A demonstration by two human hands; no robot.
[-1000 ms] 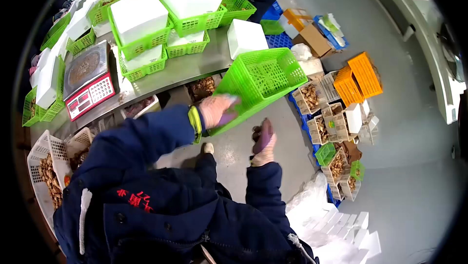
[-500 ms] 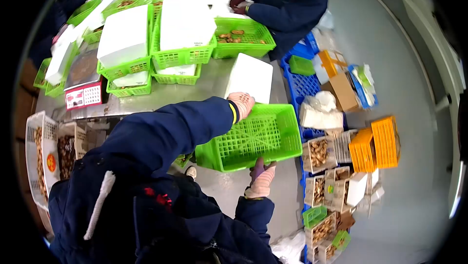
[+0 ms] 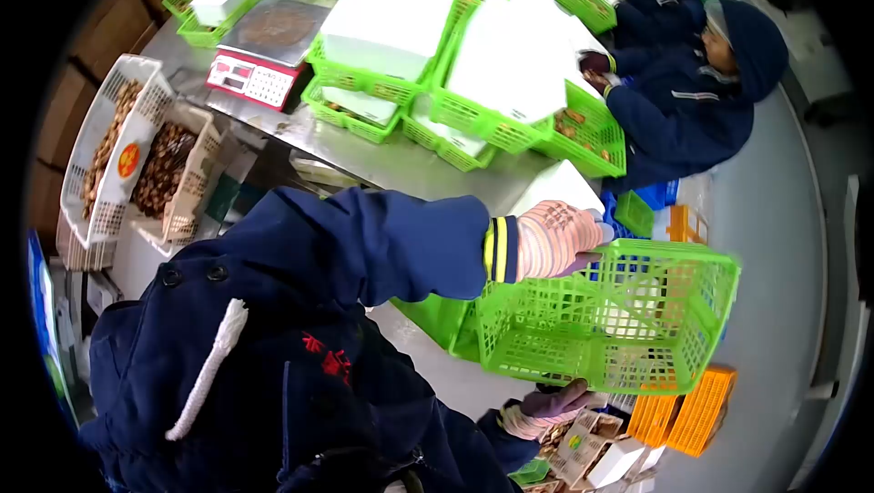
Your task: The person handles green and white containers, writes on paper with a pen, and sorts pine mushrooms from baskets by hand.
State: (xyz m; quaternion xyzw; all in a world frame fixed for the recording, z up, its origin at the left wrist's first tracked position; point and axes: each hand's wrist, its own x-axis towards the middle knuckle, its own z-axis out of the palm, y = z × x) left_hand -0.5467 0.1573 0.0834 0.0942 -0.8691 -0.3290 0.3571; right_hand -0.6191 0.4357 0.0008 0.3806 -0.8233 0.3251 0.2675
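A bright green plastic basket [image 3: 601, 347] with lattice walls is held up tilted in front of me, its inside facing me. My left hand [image 3: 557, 240], in a striped glove with purple fingers, grips its upper rim. At the lower rim is my right hand [image 3: 551, 402], in a similar glove, its fingers stretched out close under the basket; whether they touch it I cannot tell. Smooth green plastic [image 3: 428, 315] shows at the basket's left end, partly hidden by my sleeve. Behind my left hand stands a white box [image 3: 560, 185].
Green baskets with white boxes [image 3: 391, 20] stand on the metal table [image 3: 319, 142], beside a red-based scale [image 3: 255, 79]. White crates of brown pieces [image 3: 114, 147] stand left. Orange crates [image 3: 701, 411] are at lower right. A co-worker [image 3: 692, 101] works across the table.
My view has turned left. The green basket has moved right in view and tipped up. My left hand stays on its rim; my right hand's fingers have straightened beneath it.
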